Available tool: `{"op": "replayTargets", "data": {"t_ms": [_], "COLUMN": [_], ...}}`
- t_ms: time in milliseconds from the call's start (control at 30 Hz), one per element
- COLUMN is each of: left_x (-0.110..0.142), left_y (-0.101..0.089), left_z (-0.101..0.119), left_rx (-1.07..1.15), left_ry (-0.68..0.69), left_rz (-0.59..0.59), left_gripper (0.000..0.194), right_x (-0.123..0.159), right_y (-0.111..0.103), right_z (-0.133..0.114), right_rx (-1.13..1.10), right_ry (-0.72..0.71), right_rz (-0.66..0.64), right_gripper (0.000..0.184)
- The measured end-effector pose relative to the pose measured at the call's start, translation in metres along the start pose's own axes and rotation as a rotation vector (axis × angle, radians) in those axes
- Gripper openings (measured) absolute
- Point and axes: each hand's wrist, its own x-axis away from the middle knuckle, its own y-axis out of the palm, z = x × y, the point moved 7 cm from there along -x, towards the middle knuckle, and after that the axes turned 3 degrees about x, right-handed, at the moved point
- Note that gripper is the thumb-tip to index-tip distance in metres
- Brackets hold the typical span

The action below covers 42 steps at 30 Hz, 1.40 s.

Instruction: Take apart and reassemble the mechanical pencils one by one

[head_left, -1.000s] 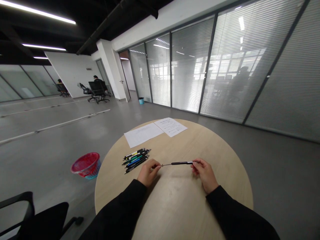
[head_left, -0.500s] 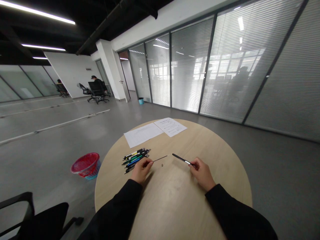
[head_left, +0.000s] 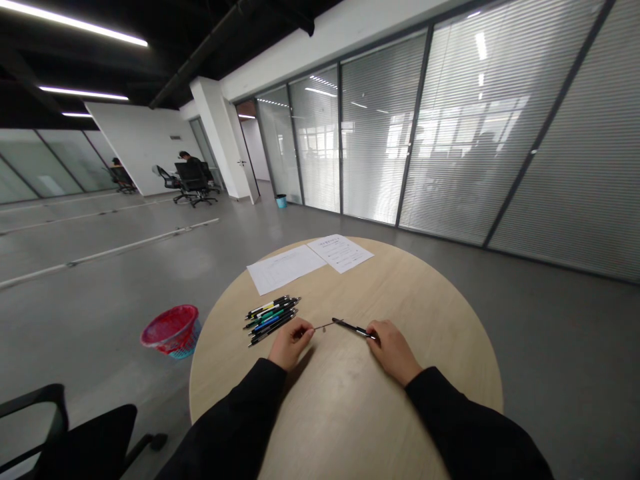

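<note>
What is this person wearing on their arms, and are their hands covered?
The left sleeve and right sleeve are plain black and long, reaching the wrists. The left hand and right hand are bare: no gloves, cables or markings show.

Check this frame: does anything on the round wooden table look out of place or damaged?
One pen is apart: the thin metal refill in the left hand sits outside the black pen barrel in the right hand, unlike the bunched multicoloured pens nearby.
</note>
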Motion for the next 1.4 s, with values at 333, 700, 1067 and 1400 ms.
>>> {"op": "replayTargets", "data": {"t_ms": [333,700,1067,1400], "left_x": [0.002,0.003,0.009,0.010], "left_y": [0.007,0.011,0.024,0.028], "left_z": [0.001,0.002,0.007,0.011], "left_rx": [-0.004,-0.024,-0.046,-0.038], "left_ry": [0.006,0.000,0.043,0.066], "left_rz": [-0.033,-0.074,-0.140,-0.146], "left_gripper": [0.026,0.026,0.021,0.020], "right_x": [0.000,0.000,0.006,0.008], "right_y": [-0.002,-0.002,-0.018,-0.014], "right_z": [-0.007,0.002,-0.007,-0.010], "right_rx": [-0.037,-0.155,-0.266,-0.302], "right_ry": [-0.058,-0.026,-0.084,-0.113], "right_rz": [-0.011,0.049,0.123,0.068], "right_gripper": [0.014,0.019,0.010,0.011]}}
